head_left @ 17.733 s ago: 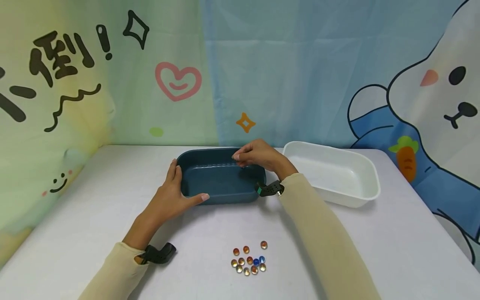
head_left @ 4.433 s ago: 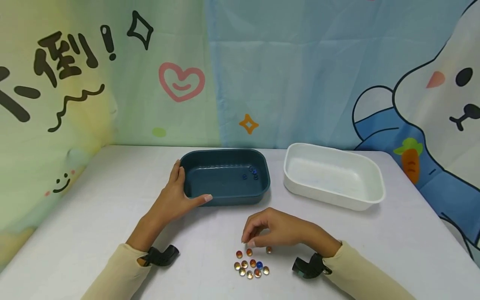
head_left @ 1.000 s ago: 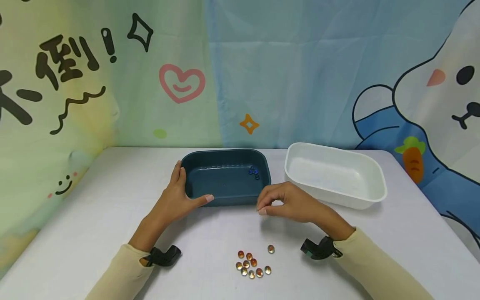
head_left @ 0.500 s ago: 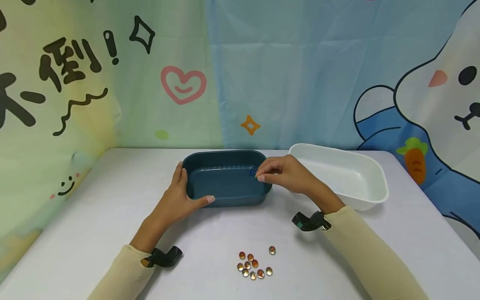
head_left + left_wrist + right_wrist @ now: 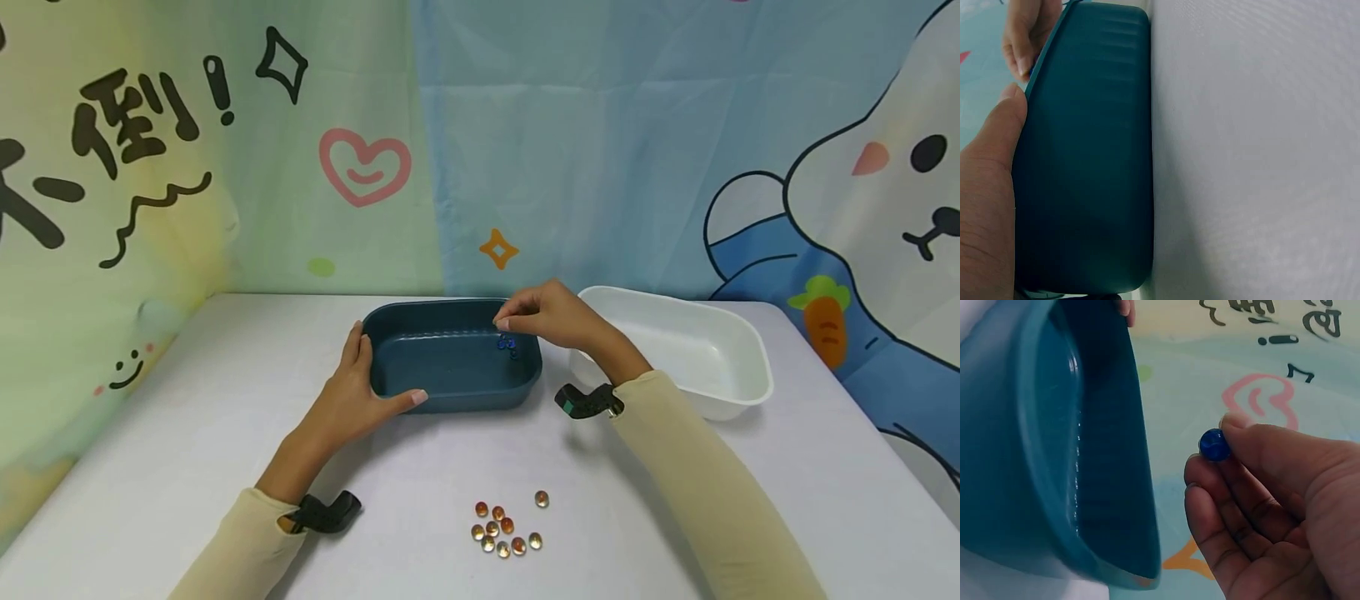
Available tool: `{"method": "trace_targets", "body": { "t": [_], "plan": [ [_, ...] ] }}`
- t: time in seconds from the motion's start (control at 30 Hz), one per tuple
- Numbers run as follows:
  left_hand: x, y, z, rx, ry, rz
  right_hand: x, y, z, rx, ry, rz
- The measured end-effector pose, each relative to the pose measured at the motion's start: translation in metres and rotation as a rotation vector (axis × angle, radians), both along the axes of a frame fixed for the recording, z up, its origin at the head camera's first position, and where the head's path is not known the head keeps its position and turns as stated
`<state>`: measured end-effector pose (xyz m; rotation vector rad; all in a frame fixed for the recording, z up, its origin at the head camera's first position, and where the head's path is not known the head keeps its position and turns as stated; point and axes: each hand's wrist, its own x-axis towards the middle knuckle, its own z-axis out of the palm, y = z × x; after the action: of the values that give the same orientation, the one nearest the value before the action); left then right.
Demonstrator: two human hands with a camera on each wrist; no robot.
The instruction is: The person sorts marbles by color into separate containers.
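My left hand (image 5: 352,387) rests against the left end of the dark teal dish (image 5: 450,402), its fingers straight along the side and the thumb stretched along the front rim. My right hand (image 5: 551,317) is raised over the dish's right back corner. Thumb and fingertips pinch a blue glass marble (image 5: 1214,445), plain in the right wrist view. Inside the dish, toward its right side, lie several blue marbles (image 5: 507,343). In the left wrist view the dish's outer wall (image 5: 1085,156) fills the middle, with my left thumb (image 5: 1007,119) at its rim.
Several orange and yellowish clear marbles (image 5: 492,528) lie loosely grouped on the white tabletop (image 5: 405,500) near the front. To the right of the teal dish stands a white dish (image 5: 697,358), partly behind my right forearm. A printed cloth (image 5: 570,167) hangs behind the table.
The last blue marble on the tabletop was picked up by my right hand and carried up and back over the teal dish. My left hand has stayed at the dish.
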<state>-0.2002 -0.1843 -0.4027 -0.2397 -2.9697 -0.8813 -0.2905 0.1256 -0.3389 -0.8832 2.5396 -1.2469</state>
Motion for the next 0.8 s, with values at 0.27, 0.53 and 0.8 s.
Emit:
{"method": "trace_targets", "body": {
  "t": [0.27, 0.53, 0.8],
  "plan": [
    [0.000, -0.002, -0.001, 0.014, 0.004, -0.002, -0.031, -0.014, -0.009, 0.015, -0.111, -0.072],
    [-0.001, -0.001, -0.003, 0.015, 0.010, -0.005, -0.040, -0.021, -0.014, 0.000, -0.163, -0.129],
    [0.001, -0.002, 0.000, 0.012, 0.000, -0.004, -0.039, -0.019, -0.018, -0.008, -0.175, -0.123]
  ]
}}
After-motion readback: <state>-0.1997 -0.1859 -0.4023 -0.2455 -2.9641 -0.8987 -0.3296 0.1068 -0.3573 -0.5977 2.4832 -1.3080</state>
